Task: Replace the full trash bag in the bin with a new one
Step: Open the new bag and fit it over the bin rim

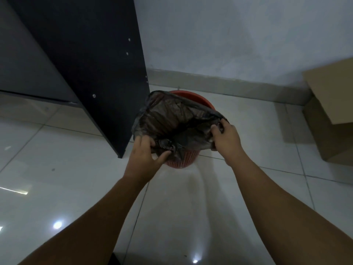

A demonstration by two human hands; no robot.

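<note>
A round red plastic bin with a mesh side stands on the tiled floor near the wall. A thin black trash bag sits in its mouth, opened wide, its rim raised above the bin's far edge. My left hand pinches the bag's near left rim. My right hand grips the bag's right rim. The inside of the bag looks dark and its contents cannot be made out.
A dark cabinet side panel stands just left of the bin, almost touching it. A cardboard box sits on the floor at the right against the grey wall. Glossy white floor tiles stretch toward me.
</note>
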